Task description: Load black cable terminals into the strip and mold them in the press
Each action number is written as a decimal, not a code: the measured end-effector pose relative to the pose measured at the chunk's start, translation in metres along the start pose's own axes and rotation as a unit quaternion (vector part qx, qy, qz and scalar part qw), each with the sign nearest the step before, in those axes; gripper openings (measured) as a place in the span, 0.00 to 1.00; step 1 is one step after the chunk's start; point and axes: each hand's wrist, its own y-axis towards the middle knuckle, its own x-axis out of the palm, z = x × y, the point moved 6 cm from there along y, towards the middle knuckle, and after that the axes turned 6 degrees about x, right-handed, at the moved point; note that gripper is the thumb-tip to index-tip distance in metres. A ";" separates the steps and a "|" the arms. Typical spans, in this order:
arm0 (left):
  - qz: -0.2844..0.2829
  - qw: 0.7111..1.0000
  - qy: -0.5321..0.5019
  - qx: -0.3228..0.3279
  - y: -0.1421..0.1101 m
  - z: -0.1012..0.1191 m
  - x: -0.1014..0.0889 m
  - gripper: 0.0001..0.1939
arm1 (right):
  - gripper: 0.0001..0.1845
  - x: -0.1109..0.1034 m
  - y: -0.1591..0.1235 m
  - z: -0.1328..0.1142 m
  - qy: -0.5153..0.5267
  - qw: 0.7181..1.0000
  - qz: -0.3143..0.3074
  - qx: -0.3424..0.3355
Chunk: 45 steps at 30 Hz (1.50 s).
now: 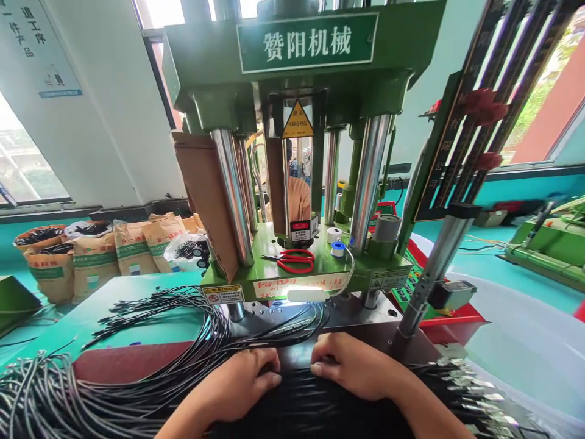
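Black cables (320,402) bundled under both hands, left hand (242,384) and right hand (354,366) curled, fingertips pinching strands

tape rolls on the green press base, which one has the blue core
The right-hand tape roll, nearer the chrome column; the other roll behind it is plain white.

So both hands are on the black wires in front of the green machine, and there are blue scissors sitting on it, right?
Not quite: the scissors are red, as the head view shows. They do lie on the green machine, and the left hand and right hand do rest on the black wires.
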 end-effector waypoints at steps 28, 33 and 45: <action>-0.001 0.992 -0.121 -0.044 0.004 -0.013 0.014 0.15 | 0.12 0.007 -0.002 -0.011 -0.036 0.999 -0.005 0.005; 0.008 0.987 -0.153 -0.040 0.005 -0.013 0.015 0.15 | 0.08 0.006 -0.003 -0.011 -0.023 1.000 -0.001 0.010; 0.006 0.986 -0.160 -0.052 0.003 -0.004 0.006 0.14 | 0.05 0.005 -0.002 -0.012 -0.001 1.000 0.013 0.029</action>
